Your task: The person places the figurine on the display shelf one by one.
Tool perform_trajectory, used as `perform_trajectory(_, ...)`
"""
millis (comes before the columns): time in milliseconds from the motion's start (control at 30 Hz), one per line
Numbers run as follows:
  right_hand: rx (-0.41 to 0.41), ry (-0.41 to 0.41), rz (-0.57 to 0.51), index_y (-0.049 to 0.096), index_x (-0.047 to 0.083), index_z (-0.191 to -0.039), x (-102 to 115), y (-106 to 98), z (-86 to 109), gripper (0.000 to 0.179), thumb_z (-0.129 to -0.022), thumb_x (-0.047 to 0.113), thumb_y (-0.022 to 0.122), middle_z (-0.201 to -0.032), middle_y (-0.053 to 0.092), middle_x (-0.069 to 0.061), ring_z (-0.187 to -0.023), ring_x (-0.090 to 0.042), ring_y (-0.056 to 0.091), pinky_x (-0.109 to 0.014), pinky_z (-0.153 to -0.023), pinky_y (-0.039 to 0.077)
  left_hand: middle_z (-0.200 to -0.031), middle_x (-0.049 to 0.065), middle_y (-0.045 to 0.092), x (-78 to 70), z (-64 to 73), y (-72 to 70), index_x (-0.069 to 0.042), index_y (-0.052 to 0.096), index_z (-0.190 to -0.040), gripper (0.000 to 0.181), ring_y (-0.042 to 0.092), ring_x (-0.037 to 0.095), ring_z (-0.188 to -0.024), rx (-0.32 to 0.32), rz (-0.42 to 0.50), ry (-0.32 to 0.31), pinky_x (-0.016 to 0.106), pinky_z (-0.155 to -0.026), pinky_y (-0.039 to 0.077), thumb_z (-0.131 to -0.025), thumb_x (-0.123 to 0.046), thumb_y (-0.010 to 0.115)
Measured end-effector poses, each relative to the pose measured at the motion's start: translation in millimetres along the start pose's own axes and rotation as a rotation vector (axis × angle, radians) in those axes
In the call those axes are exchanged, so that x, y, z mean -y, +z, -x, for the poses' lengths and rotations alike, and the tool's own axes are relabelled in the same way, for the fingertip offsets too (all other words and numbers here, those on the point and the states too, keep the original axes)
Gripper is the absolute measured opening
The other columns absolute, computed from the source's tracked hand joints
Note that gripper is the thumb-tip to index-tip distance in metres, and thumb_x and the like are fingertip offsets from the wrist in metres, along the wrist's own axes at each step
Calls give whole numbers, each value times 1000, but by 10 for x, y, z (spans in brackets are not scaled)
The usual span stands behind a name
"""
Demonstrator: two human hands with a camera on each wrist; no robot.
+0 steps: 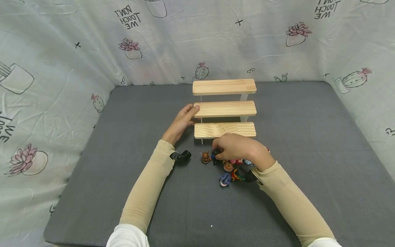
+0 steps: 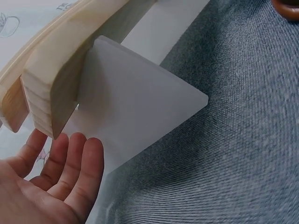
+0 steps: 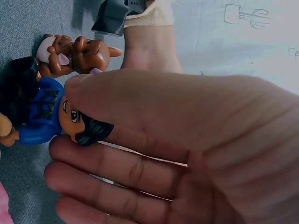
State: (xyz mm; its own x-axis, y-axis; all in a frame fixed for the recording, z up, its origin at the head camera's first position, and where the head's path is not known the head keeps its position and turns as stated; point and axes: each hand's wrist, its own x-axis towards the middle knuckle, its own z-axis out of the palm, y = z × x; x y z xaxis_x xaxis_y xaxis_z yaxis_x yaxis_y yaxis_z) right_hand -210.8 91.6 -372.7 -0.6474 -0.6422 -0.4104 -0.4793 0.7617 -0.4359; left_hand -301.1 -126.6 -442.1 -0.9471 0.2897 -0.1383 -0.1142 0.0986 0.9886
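Note:
My left hand (image 1: 182, 121) is at the left end of a three-tier wooden display stand (image 1: 226, 109). Its thumb overlaps the middle shelf's top corner, and the other fingers lie lower, by the frosted side panel (image 2: 140, 98). Low over the table in front of the bottom shelf, my right hand (image 1: 239, 148) pinches a toy figure (image 3: 44, 107) with black hair and a blue top. The thumb covers part of its face. Right beside it is a brown toy animal (image 3: 91, 56) with a lighter belly.
More small toys lie in a cluster under and in front of the right hand, among them a blue donkey-like figure (image 1: 225, 179) and an orange-brown one (image 1: 228, 167). The grey table (image 1: 139, 113) is backed by a printed cloth (image 1: 216, 41). A white speck (image 1: 211, 226) lies near the front.

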Motion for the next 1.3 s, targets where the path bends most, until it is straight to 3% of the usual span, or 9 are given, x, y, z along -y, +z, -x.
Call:
perform_trajectory(300,-19,-50,-36,70,13,-119,-18,-45,64,26,-96,25,70,-89,68,5,-75,-8,60,-34,-81,54,-128,8,58,-5,4,16,-12,53,-136,52,56,21,-115,-7,-21,-4,41,-94,47,-102,-52,52)
perform_trajectory(567,-116,-70,-98,68,13,-122,-26,-162,217,26,-97,22,69,-91,66,4,-78,-10,58,-35,-81,52,-131,9,58,12,13,12,-13,53,-138,54,55,22,-118,0,-21,6,43,-96,47,-102,-53,52)
perform_trajectory(800,-199,-21,-145,66,14,-119,-121,-290,382,23,-96,20,69,-94,67,2,-77,-12,60,-35,-78,51,-129,9,57,-7,24,22,-12,52,-138,54,55,21,-115,2,-27,13,41,-96,46,-102,-52,51)
perform_trajectory(1067,-300,60,-153,64,13,-126,-272,-468,626,30,-97,22,68,-110,70,-4,-102,-21,65,-43,-86,53,-132,10,56,-28,13,11,-11,51,-139,55,54,22,-119,1,-15,0,43,-98,46,-102,-52,52)
perform_trajectory(1300,-382,99,-142,65,12,-124,-363,-542,755,29,-96,20,68,-109,69,-5,-99,-21,63,-42,-83,51,-132,10,56,-36,4,13,-11,50,-140,57,53,22,-120,8,-10,-12,42,-98,47,-102,-53,53)
